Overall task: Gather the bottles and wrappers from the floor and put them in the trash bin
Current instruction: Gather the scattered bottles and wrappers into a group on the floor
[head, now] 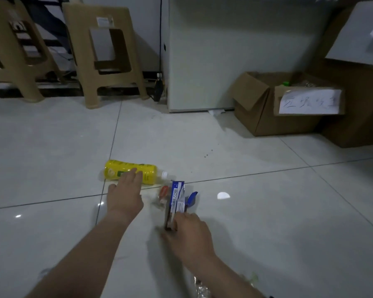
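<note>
Head view: the yellow bottle (130, 172) lies on its side on the tiled floor (267, 211), cap to the right. The left hand (125, 195) is spread open over its middle, fingertips touching the label. It looks light, smooth and apt to roll, so a wrap around the barrel suits. The right hand (186, 233) pinches the near end of a blue wrapper (177, 197), thin and crinkly. The cardboard box (289, 102) serving as bin stands well apart

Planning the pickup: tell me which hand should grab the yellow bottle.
Left. The left hand already reaches over the yellow bottle, fingertips at its side, open. The right hand is busy pinching the blue wrapper, farther from the bottle.
</note>
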